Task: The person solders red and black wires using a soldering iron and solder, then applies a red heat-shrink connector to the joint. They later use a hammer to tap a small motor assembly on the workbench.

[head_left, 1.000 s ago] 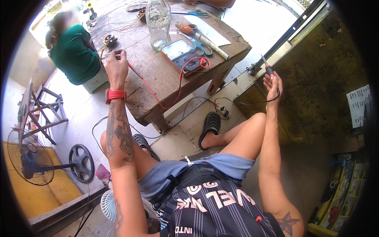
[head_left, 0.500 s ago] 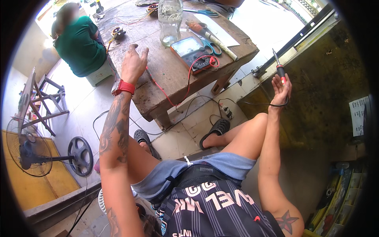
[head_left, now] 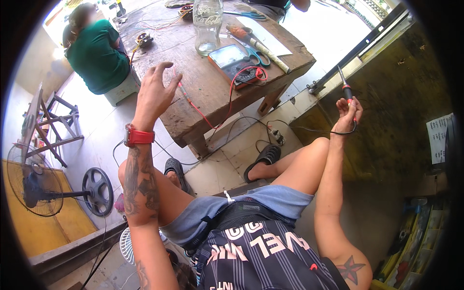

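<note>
My right hand (head_left: 346, 115) is closed around the handle of a soldering iron (head_left: 347, 93), held out to the right with its metal tip pointing up; its black cord trails down past my wrist. My left hand (head_left: 158, 92) is over the near left edge of the wooden table (head_left: 200, 79), fingers apart, nothing visible in it. Beside it a red test probe (head_left: 184, 94) rests on the table, its lead running to an analog multimeter (head_left: 233, 60). Blue-handled scissors (head_left: 260, 57) and a tool with a taped handle (head_left: 263, 50) lie next to the meter.
A clear glass bottle (head_left: 208, 29) stands behind the multimeter. Small wired parts (head_left: 143, 40) lie at the table's far left, near a seated person in green (head_left: 94, 58). A power outlet (head_left: 277, 137) with cords is on the floor; a fan (head_left: 36, 181) stands left.
My left hand has drawn slightly left and nearer to me. My right hand has lowered a little, its fingers curling more around the soldering iron.
</note>
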